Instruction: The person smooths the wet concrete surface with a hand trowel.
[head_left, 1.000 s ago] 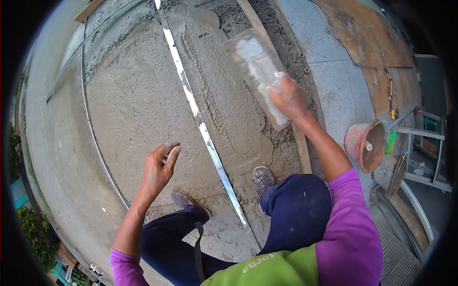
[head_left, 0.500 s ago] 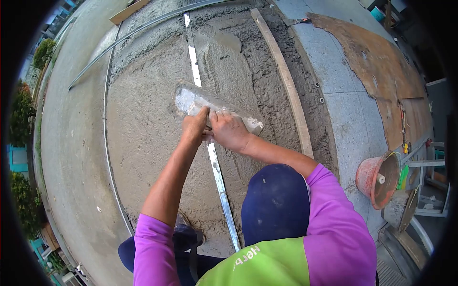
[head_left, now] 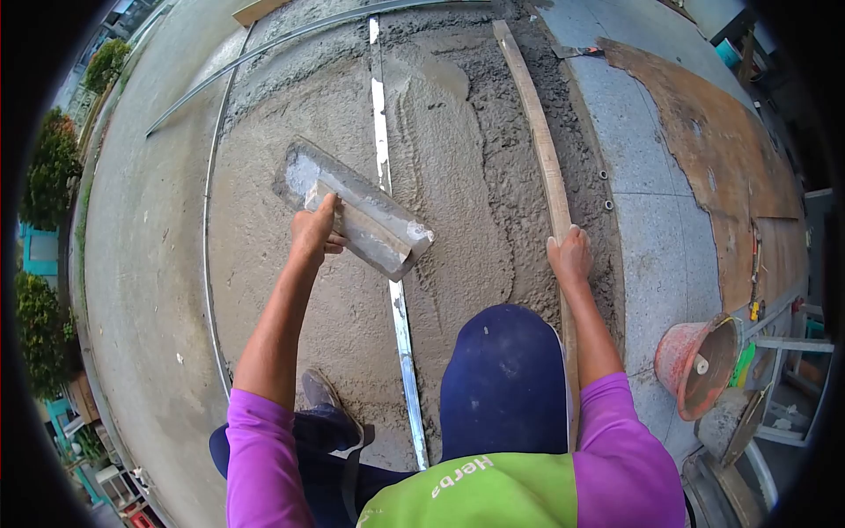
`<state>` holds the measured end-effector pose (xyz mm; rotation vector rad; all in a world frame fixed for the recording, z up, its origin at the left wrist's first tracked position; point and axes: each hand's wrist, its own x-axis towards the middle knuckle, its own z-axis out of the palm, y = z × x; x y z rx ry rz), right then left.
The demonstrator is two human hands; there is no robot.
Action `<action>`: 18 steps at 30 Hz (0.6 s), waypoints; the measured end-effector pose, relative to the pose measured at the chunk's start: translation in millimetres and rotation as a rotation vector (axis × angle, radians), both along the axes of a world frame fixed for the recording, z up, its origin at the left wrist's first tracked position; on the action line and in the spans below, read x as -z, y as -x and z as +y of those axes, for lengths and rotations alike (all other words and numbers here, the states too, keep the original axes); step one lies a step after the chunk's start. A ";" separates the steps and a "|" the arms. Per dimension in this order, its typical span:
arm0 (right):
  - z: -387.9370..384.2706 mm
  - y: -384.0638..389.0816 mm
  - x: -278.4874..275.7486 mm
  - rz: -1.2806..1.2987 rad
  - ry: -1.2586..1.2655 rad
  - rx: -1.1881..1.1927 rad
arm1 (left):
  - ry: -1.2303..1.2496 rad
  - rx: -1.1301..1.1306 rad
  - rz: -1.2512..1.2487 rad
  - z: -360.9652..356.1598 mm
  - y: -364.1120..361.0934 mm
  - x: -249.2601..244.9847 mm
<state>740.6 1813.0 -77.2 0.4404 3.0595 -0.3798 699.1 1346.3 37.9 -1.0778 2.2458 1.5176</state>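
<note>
My left hand is closed round the handle of a broad finishing trowel, whose blade is smeared with grey cement and lies slanted over the wet concrete. The trowel's blade overlaps a pale metal strip that runs lengthwise through the concrete. To the right, my right hand grips a long wooden board lying along the rougher part of the mix. The near end of this board passes under my forearm and beside my knee.
A long straightedge crosses the far end. Another thin metal strip edges the concrete on the left. On the right are grey paving, a brown sheet, a red bucket and a scraper.
My right hand has left the trowel and moved right onto the wooden board. My left hand has shifted left with the trowel, whose blade now shows more fully. The view has shifted slightly.
</note>
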 end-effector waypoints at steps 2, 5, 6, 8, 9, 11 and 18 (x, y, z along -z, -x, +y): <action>14.3 6.4 13.6 0.115 -0.036 -0.049 | 0.015 0.005 -0.022 -0.7 0.5 1.9; 55.7 11.6 11.2 0.216 -0.092 -0.059 | 0.039 0.055 -0.078 1.7 -8.9 3.2; 74.2 16.3 -0.4 0.190 -0.119 -0.042 | 0.049 0.088 -0.089 2.6 -10.6 6.6; 96.3 27.2 -15.8 0.076 -0.155 0.017 | 0.025 0.142 -0.113 11.4 -13.2 10.8; 103.3 34.7 -21.7 -0.007 -0.166 0.061 | 0.030 0.169 -0.119 19.2 -11.1 15.7; 90.3 31.6 -34.2 0.105 -0.284 -0.045 | 0.036 0.214 -0.133 36.2 -9.4 29.8; -174.2 -34.0 -76.1 -0.015 0.304 -0.668 | -0.011 0.362 -0.157 104.3 6.7 60.6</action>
